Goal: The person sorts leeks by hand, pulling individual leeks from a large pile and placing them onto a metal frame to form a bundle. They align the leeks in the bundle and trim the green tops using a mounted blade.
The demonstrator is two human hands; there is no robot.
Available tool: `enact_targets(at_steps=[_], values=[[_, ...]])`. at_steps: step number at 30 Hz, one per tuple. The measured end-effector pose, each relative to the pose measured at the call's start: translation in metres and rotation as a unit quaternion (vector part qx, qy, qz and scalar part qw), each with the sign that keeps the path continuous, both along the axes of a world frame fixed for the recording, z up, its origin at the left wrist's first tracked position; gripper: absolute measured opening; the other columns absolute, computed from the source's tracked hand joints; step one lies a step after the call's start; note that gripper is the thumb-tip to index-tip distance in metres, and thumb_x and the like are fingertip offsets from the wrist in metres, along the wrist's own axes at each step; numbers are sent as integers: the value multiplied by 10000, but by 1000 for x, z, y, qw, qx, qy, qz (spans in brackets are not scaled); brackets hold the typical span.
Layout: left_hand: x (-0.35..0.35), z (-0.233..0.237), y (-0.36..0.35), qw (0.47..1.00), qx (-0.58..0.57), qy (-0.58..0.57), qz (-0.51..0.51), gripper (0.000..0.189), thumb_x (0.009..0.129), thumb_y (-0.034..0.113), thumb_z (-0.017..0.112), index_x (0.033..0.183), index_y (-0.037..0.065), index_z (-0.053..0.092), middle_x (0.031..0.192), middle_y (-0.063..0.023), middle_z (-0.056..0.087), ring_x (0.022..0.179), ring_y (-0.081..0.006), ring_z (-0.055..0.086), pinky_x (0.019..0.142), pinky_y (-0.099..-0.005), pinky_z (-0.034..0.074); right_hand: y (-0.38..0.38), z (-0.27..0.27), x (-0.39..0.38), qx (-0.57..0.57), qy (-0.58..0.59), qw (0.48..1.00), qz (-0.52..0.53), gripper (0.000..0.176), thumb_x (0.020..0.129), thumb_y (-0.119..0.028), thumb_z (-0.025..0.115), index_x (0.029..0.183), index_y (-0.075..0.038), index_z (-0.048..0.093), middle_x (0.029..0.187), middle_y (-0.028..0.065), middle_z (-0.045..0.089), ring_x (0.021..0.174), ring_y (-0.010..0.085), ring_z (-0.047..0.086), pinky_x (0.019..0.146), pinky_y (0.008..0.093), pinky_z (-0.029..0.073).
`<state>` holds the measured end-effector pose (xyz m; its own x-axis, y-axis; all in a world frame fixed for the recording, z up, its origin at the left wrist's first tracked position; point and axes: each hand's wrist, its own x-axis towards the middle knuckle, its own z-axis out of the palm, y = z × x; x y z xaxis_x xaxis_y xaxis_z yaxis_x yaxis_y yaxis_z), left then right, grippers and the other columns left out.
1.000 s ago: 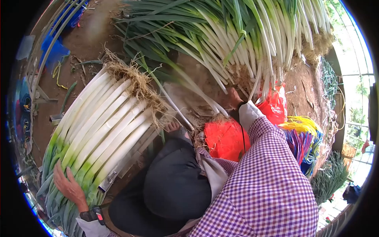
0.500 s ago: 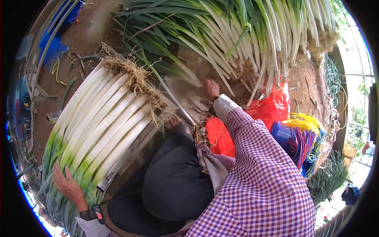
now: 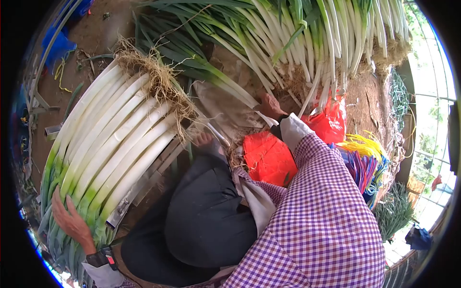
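My left hand [image 3: 72, 223] lies with fingers spread on a row of thick green onions [image 3: 113, 134], where white stems turn green. Their bushy roots [image 3: 153, 79] point away from me, resting over a metal rack [image 3: 153, 175]. My right hand [image 3: 272, 105] is closed at the white end of a loose green onion [image 3: 230, 86] on the ground; its fingertips are partly hidden. A pale strip [image 3: 266, 119] shows beside the right wrist. Past that hand, a big pile of green onions [image 3: 307, 43] lies with roots towards me.
Red plastic [image 3: 269, 158] lies below my right forearm, with a red bag [image 3: 331, 117] farther right. Bundles of yellow ties [image 3: 365, 146] and blue-purple ties [image 3: 357, 170] sit on the right. My bare foot [image 3: 204, 139] is between the rack and the red plastic.
My right hand has moved right, and the loose green onion's white end has shifted with it. More of the red plastic shows. The left hand stays on the row; the view has shifted slightly.
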<state>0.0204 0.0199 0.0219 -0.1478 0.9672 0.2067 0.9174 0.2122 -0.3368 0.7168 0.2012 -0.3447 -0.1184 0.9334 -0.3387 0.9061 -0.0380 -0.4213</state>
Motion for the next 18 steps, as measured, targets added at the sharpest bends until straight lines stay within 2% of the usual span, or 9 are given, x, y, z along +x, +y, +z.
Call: enact_targets(at_steps=[2, 3, 6, 9, 12, 15, 18], values=[[0, -1, 1, 1000, -2, -1, 3, 423, 1081, 272, 502, 1461, 97, 561, 1436, -154, 598, 1336, -350, 544, 1112, -474, 396, -11, -44, 7, 6, -51, 999, -20, 476, 728, -250, 821, 1144, -42, 718, 1050, 233, 718, 995, 427, 686, 819, 504, 537], [2, 0, 1, 1000, -4, -2, 7, 421, 1079, 269, 506, 1457, 95, 563, 1436, -155, 598, 1335, -350, 545, 1112, -475, 396, -16, -31, 4, 59, -64, 996, 19, 424, 762, -273, 810, 1099, -29, 726, 1031, 242, 714, 968, 441, 684, 800, 520, 533], [2, 3, 2, 1000, -3, -4, 10, 415, 1074, 257, 517, 1448, 85, 568, 1432, -160, 599, 1333, -353, 545, 1110, -477, 396, -9, 15, -20, -44, -71, 997, -5, 416, 785, -317, 811, 1067, -26, 716, 1008, 240, 712, 946, 444, 682, 784, 530, 529], [0, 1, 2, 1000, -3, 0, -2, 410, 1075, 259, 522, 1445, 89, 572, 1424, -160, 608, 1319, -357, 555, 1101, -476, 403, -16, 27, -30, 9, 14, 1000, -19, 424, 772, -335, 820, 1035, -25, 701, 995, 248, 709, 936, 444, 681, 775, 539, 525], [4, 3, 2, 1000, -2, -10, 2, 410, 1067, 251, 531, 1438, 80, 572, 1418, -168, 605, 1317, -362, 552, 1105, -483, 398, -19, 20, -42, 35, -37, 999, -12, 851, 607, -556, 911, 1284, -116, 640, 1024, 195, 727, 948, 419, 704, 775, 528, 547], [8, 3, 4, 1000, -4, -11, 11, 414, 1060, 247, 539, 1435, 74, 571, 1420, -171, 599, 1319, -363, 545, 1112, -489, 390, -20, 15, -49, 32, -50, 998, -19, 680, 709, -430, 872, 1278, -127, 654, 1040, 210, 717, 984, 422, 691, 805, 536, 542], [9, 3, 3, 1000, -3, -2, 16, 426, 1054, 253, 547, 1442, 78, 564, 1428, -164, 592, 1329, -357, 535, 1131, -488, 378, -18, 16, -43, 62, -30, 997, -38, 399, 800, -257, 767, 1125, -56, 653, 988, 232, 703, 954, 456, 672, 808, 545, 523]])
